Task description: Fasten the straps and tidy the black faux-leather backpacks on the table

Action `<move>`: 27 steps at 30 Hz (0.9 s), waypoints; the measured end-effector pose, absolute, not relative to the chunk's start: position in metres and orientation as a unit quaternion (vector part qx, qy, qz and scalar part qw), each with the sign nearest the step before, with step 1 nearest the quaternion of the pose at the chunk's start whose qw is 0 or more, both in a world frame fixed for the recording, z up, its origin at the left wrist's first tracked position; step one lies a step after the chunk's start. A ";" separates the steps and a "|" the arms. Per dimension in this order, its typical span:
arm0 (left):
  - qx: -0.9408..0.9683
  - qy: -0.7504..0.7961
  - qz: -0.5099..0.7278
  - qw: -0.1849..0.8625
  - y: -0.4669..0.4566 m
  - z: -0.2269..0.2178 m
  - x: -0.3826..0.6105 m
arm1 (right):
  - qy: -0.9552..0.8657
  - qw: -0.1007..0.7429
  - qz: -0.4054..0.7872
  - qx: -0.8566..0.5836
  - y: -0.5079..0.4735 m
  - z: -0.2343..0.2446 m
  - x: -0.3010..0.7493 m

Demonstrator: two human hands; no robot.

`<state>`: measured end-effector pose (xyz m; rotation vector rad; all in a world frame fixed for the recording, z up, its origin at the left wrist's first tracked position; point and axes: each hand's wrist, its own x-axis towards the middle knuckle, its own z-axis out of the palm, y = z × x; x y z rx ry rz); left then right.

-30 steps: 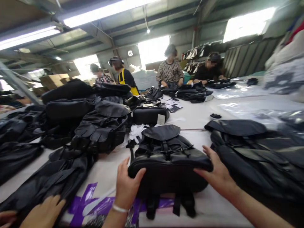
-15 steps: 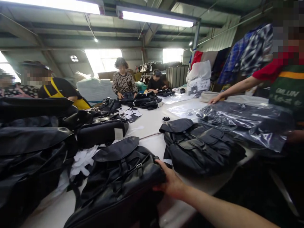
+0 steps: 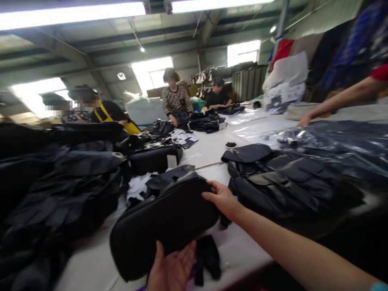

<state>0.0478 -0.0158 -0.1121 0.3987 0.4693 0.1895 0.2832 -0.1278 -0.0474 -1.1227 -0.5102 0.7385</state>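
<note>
A black backpack (image 3: pixel 163 218) is tipped up in front of me, its flat base panel facing me. My right hand (image 3: pixel 222 199) pinches the right end of it, thumb on the base and fingers on the far side. Below its lower edge is my left hand (image 3: pixel 173 264), palm up with fingers spread; it is close against the base, and whether it touches I cannot tell. A black strap (image 3: pixel 209 258) hangs onto the white table (image 3: pixel 239 246) beside my left hand. The backpack's front pockets are hidden; part of its flap shows behind.
Another black backpack (image 3: pixel 281 178) lies to the right. Black bags (image 3: pixel 69 182) are piled at left, with white paper strips (image 3: pixel 138 186) beside them. Clear plastic (image 3: pixel 342 137) covers a dark item under a co-worker's hand (image 3: pixel 304 120). Other people work across the table.
The backpack has been tilted so its base now faces me instead of its pocketed front. My left hand has come into view below it. My view has swung left.
</note>
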 end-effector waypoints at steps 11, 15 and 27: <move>0.142 0.344 0.291 0.882 -0.011 -0.114 0.083 | -0.430 0.505 0.206 -0.719 -0.137 -0.018 0.305; 0.173 0.353 0.262 0.881 -0.003 -0.109 0.088 | -0.533 0.281 -0.132 -0.787 -0.131 0.037 0.290; 0.196 0.354 0.271 0.874 0.004 -0.115 0.105 | -0.668 -0.015 -0.048 -0.742 -0.040 0.063 0.258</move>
